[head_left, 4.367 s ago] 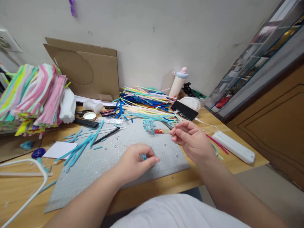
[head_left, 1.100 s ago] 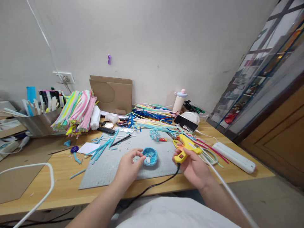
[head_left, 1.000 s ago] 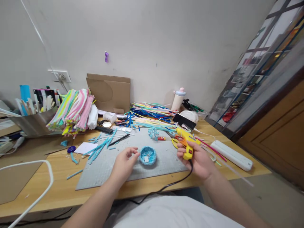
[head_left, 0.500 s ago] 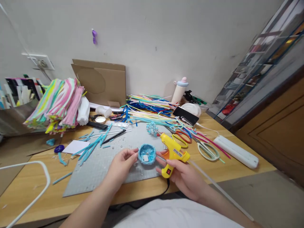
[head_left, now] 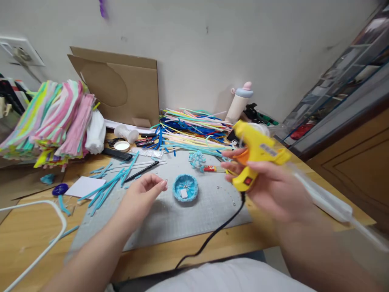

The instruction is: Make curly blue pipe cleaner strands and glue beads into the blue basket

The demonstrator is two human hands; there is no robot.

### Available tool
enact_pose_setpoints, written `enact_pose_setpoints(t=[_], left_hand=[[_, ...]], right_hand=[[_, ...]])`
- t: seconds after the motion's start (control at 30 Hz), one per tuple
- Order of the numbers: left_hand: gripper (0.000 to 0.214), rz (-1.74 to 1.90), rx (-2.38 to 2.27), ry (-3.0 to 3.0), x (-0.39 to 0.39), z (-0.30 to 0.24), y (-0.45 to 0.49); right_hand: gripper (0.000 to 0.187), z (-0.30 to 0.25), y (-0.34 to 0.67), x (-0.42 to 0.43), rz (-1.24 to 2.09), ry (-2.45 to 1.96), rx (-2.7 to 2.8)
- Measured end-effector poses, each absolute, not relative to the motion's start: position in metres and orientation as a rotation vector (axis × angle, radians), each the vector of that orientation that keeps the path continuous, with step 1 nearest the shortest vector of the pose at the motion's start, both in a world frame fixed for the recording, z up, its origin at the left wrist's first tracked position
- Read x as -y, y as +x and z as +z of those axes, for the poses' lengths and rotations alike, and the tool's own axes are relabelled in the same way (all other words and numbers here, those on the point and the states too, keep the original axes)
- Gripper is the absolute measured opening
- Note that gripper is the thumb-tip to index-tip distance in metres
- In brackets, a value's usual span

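My right hand (head_left: 273,190) is wrapped round the handle of a yellow glue gun (head_left: 255,150), raised above the mat at the right. Its orange trigger lies by my fingers, and a black cord runs down from the grip. A light-blue fuzzy bowl-shaped piece (head_left: 185,198) rests on the grey cutting mat (head_left: 209,219), with a small white square inside. Just left of it, not touching, my left hand (head_left: 144,194) hovers with loosely curled fingers and nothing visible in them. Behind the bowl-shaped piece sit a curly light-blue cluster (head_left: 197,159) and a small tube with a red label (head_left: 212,168).
Cut blue pipe cleaners (head_left: 105,190) and a black pen (head_left: 141,172) lie on the left. Bundled pipe cleaners (head_left: 54,121), a cardboard piece (head_left: 136,89), loose coloured stems (head_left: 194,127) and a bottle (head_left: 238,106) line the back. A white power strip (head_left: 331,200) is at the right.
My right hand has lifted the glue gun up and to the right, away from the bowl-shaped piece. My left hand has let go of that piece and moved left. The view has shifted.
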State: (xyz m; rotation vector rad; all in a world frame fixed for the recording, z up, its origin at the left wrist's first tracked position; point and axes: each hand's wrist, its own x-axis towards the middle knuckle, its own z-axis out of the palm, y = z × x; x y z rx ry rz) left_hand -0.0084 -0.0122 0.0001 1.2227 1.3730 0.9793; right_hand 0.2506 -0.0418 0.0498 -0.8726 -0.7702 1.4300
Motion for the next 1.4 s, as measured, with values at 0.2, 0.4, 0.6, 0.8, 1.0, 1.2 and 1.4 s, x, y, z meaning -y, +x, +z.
enact_pose_setpoints(t=[0.2, 0.4, 0.6, 0.8, 1.0, 1.2, 1.4], left_hand=[[0.023, 0.854, -1.213, 1.318, 0.008, 0.011, 0.002], [0.021, 0.855, -1.169, 1.257, 0.01, 0.001, 0.006], [0.018, 0.818, -1.231, 1.135, 0.015, -0.003, 0.002], [0.017, 0.802, -1.328, 1.118, 0.016, -0.008, -0.003], [0.014, 0.73, -1.271, 1.098, 0.016, -0.011, -0.003], [0.014, 0.762, -1.253, 0.992, 0.015, -0.012, -0.001], [0.014, 0.714, -1.214, 1.011, 0.016, -0.009, 0.001]], right_hand=[[0.015, 0.052, 0.265, 0.031, 1.442, -0.969, 1.083], [0.031, 0.001, 0.251, 0.033, 1.621, -1.177, 1.206], [0.034, -0.013, 0.241, 0.04, 1.697, -1.168, 1.069], [0.037, -0.017, 0.247, 0.046, 1.729, -1.217, 0.967], [0.05, -0.015, 0.243, 0.053, 1.728, -1.406, 0.98], [0.057, -0.018, 0.241, 0.055, 1.71, -1.428, 1.029], [0.059, -0.031, 0.247, 0.06, 1.711, -1.476, 1.094]])
